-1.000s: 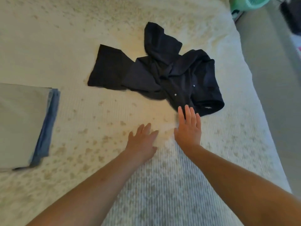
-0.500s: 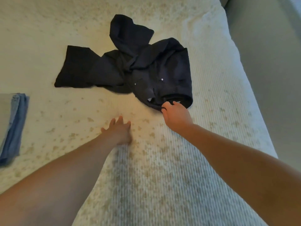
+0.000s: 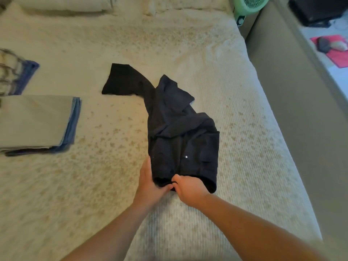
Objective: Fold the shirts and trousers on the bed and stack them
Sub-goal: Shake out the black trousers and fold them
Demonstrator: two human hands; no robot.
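On the bed [image 3: 244,147], near its right side, I see one dark shirt [image 3: 180,140] lying crumpled, a sleeve trailing off to the far left. I can make out two small pale buttons on its front; no label or writing is readable anywhere. My left hand [image 3: 150,185] wraps the shirt's near left corner, fingers curled under the cloth. My right hand [image 3: 188,189] pinches the same near edge just beside it, thumb on top. The two hands nearly touch. The bedspread is pale, ribbed and flecked with tan. At the left sits one folded stack [image 3: 37,121]: a smooth beige piece on top, blue layers under it. Behind that lies a blurred blue and checked pile [image 3: 17,72]. A green fan [image 3: 246,6] stands beyond the bed's far right corner.
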